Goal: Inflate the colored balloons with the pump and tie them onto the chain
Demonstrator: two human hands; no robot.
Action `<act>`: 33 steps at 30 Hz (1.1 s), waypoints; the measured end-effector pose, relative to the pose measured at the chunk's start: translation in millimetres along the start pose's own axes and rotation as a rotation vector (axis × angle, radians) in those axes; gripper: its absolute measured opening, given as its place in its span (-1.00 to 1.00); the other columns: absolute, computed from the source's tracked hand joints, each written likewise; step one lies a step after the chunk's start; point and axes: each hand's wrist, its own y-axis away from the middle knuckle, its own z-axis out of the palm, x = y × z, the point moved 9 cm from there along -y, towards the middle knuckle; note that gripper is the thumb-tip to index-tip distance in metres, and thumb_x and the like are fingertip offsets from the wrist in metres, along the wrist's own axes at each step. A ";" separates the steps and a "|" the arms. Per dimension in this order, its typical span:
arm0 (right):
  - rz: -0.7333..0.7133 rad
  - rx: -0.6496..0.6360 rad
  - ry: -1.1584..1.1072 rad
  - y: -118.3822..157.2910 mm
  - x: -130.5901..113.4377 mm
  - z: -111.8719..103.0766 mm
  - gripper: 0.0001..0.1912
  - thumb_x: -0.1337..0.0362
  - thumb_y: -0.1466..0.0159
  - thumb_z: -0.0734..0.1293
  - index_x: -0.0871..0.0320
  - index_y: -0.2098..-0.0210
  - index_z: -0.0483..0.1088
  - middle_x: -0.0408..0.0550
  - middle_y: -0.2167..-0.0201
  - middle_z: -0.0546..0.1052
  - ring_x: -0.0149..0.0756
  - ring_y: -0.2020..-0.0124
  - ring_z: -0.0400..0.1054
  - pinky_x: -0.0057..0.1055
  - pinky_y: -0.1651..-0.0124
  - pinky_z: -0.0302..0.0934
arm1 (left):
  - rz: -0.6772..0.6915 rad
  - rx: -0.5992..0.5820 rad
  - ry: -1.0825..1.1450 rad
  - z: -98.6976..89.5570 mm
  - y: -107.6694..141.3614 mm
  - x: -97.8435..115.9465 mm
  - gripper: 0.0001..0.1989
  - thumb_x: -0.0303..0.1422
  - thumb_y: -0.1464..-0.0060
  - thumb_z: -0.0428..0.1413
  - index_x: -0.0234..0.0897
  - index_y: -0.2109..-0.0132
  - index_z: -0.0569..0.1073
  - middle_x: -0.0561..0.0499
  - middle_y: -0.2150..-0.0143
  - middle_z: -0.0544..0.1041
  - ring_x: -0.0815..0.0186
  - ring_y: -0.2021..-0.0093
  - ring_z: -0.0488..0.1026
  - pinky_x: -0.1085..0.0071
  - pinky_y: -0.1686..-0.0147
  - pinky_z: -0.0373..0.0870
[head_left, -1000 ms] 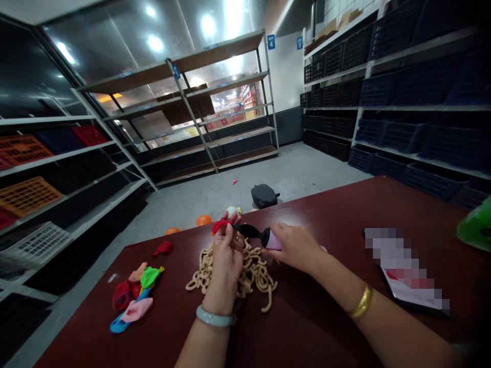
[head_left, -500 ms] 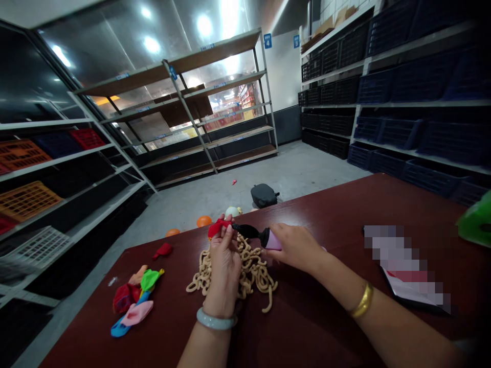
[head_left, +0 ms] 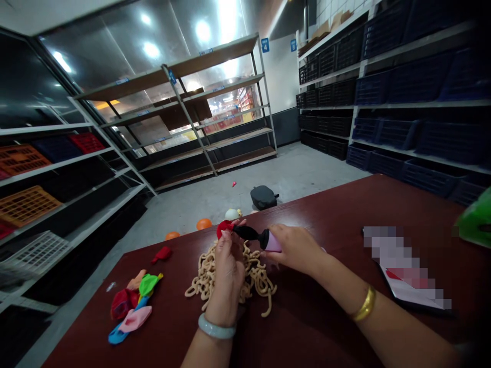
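My left hand (head_left: pixel 230 263) is closed on a small red balloon (head_left: pixel 223 228), its fingers pinching it near the tip of a black nozzle (head_left: pixel 248 233). Whether the balloon's neck is fully over the nozzle is hidden by the fingers. That nozzle belongs to a balloon pump with a light purple body (head_left: pixel 273 243), which my right hand (head_left: pixel 299 248) grips from the right side. Beneath my left hand lies a tangled heap of beige, cord-like pieces (head_left: pixel 203 278) on the dark red table (head_left: pixel 322 327).
Limp coloured balloons (head_left: pixel 134 317) lie at the table's left, with a red one (head_left: pixel 161 254) behind them. A partly blurred flat item (head_left: pixel 406 276) and a green bag (head_left: pixel 477 220) are at right. Beyond the table's edge, orange balloons (head_left: pixel 204 224) and a dark grey bag (head_left: pixel 264 197) show.
My left hand has shifted slightly right, and the red balloon now looks rounder and sits closer against the nozzle. My right hand has stayed nearly still on the pump.
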 end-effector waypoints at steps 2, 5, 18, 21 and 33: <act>-0.006 -0.001 0.003 0.4 -2.1 1.0 -0.49 -0.19 -0.19 0.24 0.10 0.12 0.30 0.01 0.24 0.50 -0.12 0.26 0.43 -0.32 0.32 0.15 | 0.023 0.031 -0.027 -4.0 -0.9 3.1 -0.74 -0.20 -0.07 0.18 -0.31 0.20 0.57 -0.11 0.13 0.59 0.26 0.08 0.51 0.36 -0.04 0.32; -0.030 0.013 0.007 1.3 -5.3 2.0 -0.50 -0.18 -0.16 0.27 0.11 0.16 0.31 -0.02 0.27 0.50 -0.14 0.30 0.42 -0.32 0.34 0.14 | 0.058 0.095 -0.079 -12.6 -3.3 6.9 -0.79 -0.28 -0.07 0.19 -0.30 0.19 0.56 -0.09 0.15 0.60 0.32 0.10 0.51 0.43 0.00 0.32; -0.050 0.048 0.033 1.5 -2.0 -7.3 -0.53 -0.14 -0.18 0.29 0.13 0.19 0.31 -0.03 0.31 0.51 -0.15 0.35 0.43 -0.35 0.39 0.09 | -0.134 -0.018 0.025 4.6 8.1 -21.1 -0.79 -0.34 -0.03 0.23 -0.25 0.15 0.52 -0.09 0.06 0.56 0.24 -0.01 0.46 0.34 -0.02 0.32; -0.047 0.039 0.010 1.5 -3.2 -4.6 -0.52 -0.15 -0.17 0.29 0.13 0.19 0.32 -0.03 0.31 0.51 -0.16 0.35 0.43 -0.35 0.38 0.11 | -0.163 -0.016 0.049 8.5 11.7 -21.4 -0.83 -0.36 -0.07 0.20 -0.26 0.16 0.49 -0.10 0.07 0.55 0.22 -0.01 0.45 0.25 -0.05 0.30; -0.114 -0.118 -0.110 6.0 -24.7 30.8 -0.24 0.05 -0.20 0.33 -0.02 -0.31 -0.02 0.05 0.02 0.49 -0.03 0.11 0.44 -0.20 0.14 0.25 | -0.015 0.211 0.275 -47.0 -27.4 35.0 -0.82 -0.43 -0.22 -0.02 -0.35 0.35 0.39 -0.02 0.40 0.41 0.34 0.41 0.39 0.39 0.40 0.35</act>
